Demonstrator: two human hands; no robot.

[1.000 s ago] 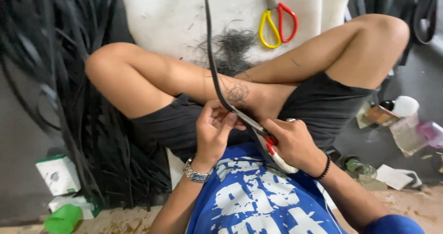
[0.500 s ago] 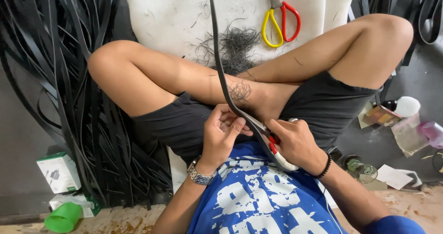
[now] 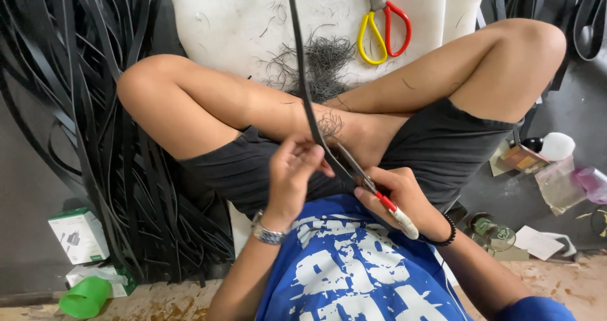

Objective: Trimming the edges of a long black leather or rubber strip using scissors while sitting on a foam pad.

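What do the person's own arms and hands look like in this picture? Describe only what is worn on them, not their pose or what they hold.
Both forearms are bare. The left hand has a silver metal wristwatch at its wrist. The right hand has a black beaded bracelet at its wrist. A blue sleeve covers the right upper arm.

Left hand (image 3: 294, 179) pinches black strip (image 3: 303, 74) (right hand (image 3: 398, 197) grips scissors (image 3: 370, 185))

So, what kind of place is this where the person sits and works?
Probably a small informal workshop on the floor. Heaps of black rubber strips lie around, the right hand cuts one strip with scissors, and spare scissors rest on a white board among fine black trimmings.
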